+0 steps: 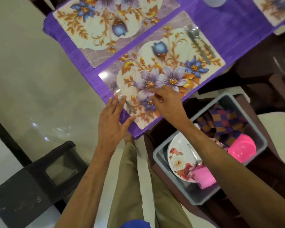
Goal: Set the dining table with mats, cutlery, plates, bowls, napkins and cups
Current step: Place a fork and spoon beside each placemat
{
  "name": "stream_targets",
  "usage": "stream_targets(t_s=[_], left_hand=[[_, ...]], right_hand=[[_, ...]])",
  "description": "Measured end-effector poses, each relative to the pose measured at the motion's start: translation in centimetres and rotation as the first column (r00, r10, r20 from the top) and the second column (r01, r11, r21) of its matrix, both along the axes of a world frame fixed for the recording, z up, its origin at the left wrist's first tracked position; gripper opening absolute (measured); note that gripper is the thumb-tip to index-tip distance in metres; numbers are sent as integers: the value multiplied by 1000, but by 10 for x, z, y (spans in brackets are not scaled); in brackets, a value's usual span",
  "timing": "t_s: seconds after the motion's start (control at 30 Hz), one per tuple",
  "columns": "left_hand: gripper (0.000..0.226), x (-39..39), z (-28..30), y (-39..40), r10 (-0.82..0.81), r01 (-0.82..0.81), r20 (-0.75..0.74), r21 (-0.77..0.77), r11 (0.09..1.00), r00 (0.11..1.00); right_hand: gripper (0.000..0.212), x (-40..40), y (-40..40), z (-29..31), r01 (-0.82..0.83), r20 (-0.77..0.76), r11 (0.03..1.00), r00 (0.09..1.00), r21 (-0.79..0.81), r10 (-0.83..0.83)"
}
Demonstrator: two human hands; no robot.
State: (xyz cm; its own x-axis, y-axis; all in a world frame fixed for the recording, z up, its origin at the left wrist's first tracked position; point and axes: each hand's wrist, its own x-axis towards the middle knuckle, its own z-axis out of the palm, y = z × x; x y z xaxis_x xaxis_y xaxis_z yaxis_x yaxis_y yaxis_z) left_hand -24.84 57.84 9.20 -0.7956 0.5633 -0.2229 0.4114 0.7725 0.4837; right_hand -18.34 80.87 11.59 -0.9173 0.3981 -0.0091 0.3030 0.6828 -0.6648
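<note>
A floral mat [155, 60] lies on the purple tablecloth [229, 27] in front of me. A knife [199, 46] and a spoon [196, 32] lie along its far right end. A fork [130, 106] lies at its near left end. My left hand [112, 119] hovers flat, fingers spread, fingertips at the fork and the mat's corner. My right hand [166, 102] rests on the mat's near edge with fingers bent down and nothing in it. A second floral mat [105, 33] lies beyond, bare.
A grey bin [160, 158] at my right holds a flowered plate [178, 153], checkered napkins [224, 122], a pink bowl [242, 150], a pink cup [204, 177] and cutlery. A black stool [31, 183] stands at lower left. Dark chairs [262, 66] line the right. A third mat [275, 9] shows at top right.
</note>
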Motion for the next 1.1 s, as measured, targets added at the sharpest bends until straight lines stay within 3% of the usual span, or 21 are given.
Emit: stream_targets(t_s=[0.13,0.27,0.37,0.5,0.67,0.77,0.83,0.97,1.03,1.1], left_hand=[[66,31,23,32,-112,115,-28,153,981,993],[45,78,33,83,-256,244,12,265,933,967],[42,115,32,102,-372,338,137,220,915,918],[41,148,5,112,-423,385,392,177,906,817],[32,158,-35,133,-362,408,568,50,912,739],[28,159,-58,140,-299,417,585,-74,906,754],[25,161,-61,141,-264,385,602,-78,919,753],[21,168,-65,145,-230,306,570,-39,951,789],[21,169,-66,146,-227,300,582,-30,953,780],[21,170,-63,147,-213,284,585,-30,958,783]], right_hand=[[21,57,53,34,241,10,967,970,-83,-241],[18,152,83,49,347,208,934,923,-85,-324],[15,227,89,31,410,338,910,867,-64,-367],[14,304,90,-28,483,581,876,714,-5,-391],[13,326,76,-82,401,590,912,715,92,-374],[20,321,56,-111,288,633,956,729,63,-261],[21,314,38,-121,221,643,969,728,108,-238],[20,310,15,-132,167,498,960,827,223,-259],[17,311,4,-134,180,453,964,855,195,-252],[20,313,-6,-135,134,523,978,829,158,-198]])
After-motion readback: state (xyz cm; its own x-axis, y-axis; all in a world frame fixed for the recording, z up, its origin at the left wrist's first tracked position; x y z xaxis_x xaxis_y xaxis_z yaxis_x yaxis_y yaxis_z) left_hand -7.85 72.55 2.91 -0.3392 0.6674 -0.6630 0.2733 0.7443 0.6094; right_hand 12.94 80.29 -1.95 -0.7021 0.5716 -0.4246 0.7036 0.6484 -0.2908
